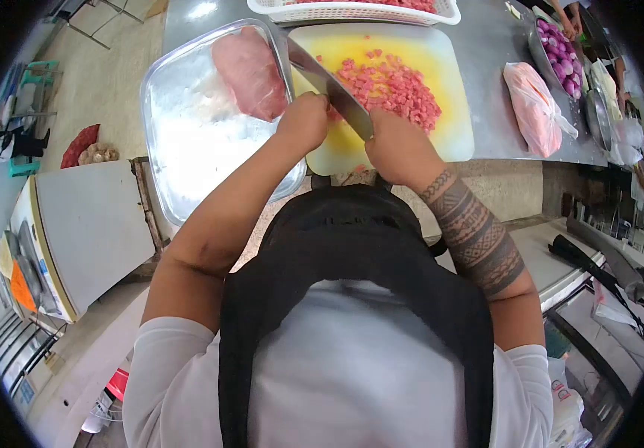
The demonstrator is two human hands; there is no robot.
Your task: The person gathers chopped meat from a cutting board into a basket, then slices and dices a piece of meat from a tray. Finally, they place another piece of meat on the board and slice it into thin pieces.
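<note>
My right hand (396, 145) is closed round the handle end of a large knife (337, 89), whose blade slants up and left over the cutting board (452, 97). My left hand (305, 122) is closed beside the blade at the board's left edge; what its fingers hold, if anything, is hidden. Diced pink meat (400, 89) lies heaped on the yellow-stained board, right of the blade. A large raw piece of meat (249, 73) rests in the metal tray (180, 142) to the left, close to my left hand.
A white basket (352, 13) with more diced meat stands behind the board. To the right are a bagged orange-pink item (535, 108) and a bowl of purple onions (558, 60). Another person's hand (567, 28) is at the top right.
</note>
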